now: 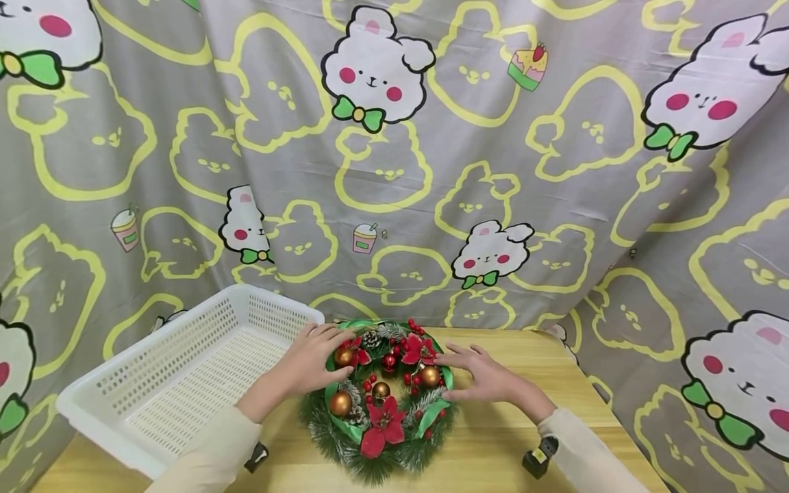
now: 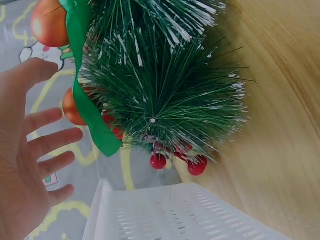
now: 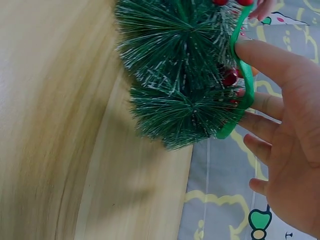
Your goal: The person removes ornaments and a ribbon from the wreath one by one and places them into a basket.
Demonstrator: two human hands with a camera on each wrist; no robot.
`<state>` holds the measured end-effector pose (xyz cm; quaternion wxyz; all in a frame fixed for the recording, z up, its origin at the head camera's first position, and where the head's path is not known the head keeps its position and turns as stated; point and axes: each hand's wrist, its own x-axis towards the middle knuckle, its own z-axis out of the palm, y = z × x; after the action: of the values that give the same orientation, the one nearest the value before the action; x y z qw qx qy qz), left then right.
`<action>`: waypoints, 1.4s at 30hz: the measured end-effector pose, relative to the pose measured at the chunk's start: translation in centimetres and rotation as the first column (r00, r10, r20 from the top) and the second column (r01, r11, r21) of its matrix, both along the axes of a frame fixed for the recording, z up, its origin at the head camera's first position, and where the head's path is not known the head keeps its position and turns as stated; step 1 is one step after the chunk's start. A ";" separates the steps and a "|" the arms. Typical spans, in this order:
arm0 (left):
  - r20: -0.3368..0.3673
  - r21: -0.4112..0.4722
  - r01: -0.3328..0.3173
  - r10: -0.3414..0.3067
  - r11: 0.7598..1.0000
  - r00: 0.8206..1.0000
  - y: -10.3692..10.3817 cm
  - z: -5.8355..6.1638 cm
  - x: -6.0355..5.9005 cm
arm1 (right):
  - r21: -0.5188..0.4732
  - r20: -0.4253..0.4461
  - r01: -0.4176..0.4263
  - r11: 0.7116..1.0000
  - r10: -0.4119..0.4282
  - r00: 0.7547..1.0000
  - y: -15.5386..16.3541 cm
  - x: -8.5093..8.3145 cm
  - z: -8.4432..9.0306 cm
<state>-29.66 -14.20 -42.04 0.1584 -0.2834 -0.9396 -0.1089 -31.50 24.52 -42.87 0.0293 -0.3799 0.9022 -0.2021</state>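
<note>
A green Christmas wreath [image 1: 372,467] lies on the wooden table, dressed with red poinsettia flowers [image 1: 383,428], copper-coloured balls [image 1: 340,404], pine cones, red berries and frosted sprigs. Green ribbon [image 1: 433,419] loops around its upper side. My left hand [image 1: 312,359] hovers at the wreath's left, its fingers spread; in the left wrist view the fingers lie beside the ribbon [image 2: 92,117]. At the opposite side, my right hand [image 1: 477,375] has its fingers spread, with thumb and fingertips right at the ribbon [image 3: 248,82] in the right wrist view.
A white perforated plastic basket [image 1: 92,400] stands on the left of the table, close to the left forearm. The wooden table [image 1: 524,455] ends at a grey curtain [image 1: 394,185] printed with cartoon rabbits behind it and on the right. Each wrist wears a small black camera.
</note>
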 end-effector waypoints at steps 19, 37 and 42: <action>-0.008 -0.033 0.015 -0.015 0.999 1.000 0.9 -0.2 -0.4 | 0.082 -0.161 -0.026 0.996 0.039 0.986 -0.1 0.6 -0.3; -0.055 -0.058 0.022 -0.026 0.998 0.998 1.0 -0.2 -0.6 | 0.134 -0.233 0.011 0.991 0.021 0.972 -0.1 1.0 -0.6; -0.080 -0.063 0.026 -0.031 0.998 0.996 1.0 -0.3 -0.8 | 0.138 -0.227 0.007 0.990 0.025 0.974 -0.1 0.9 -0.5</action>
<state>-30.42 -13.18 -42.37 0.1861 -0.3059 -0.9310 -0.0707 -30.56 24.41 -43.39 -0.0476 -0.4016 0.9097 -0.0941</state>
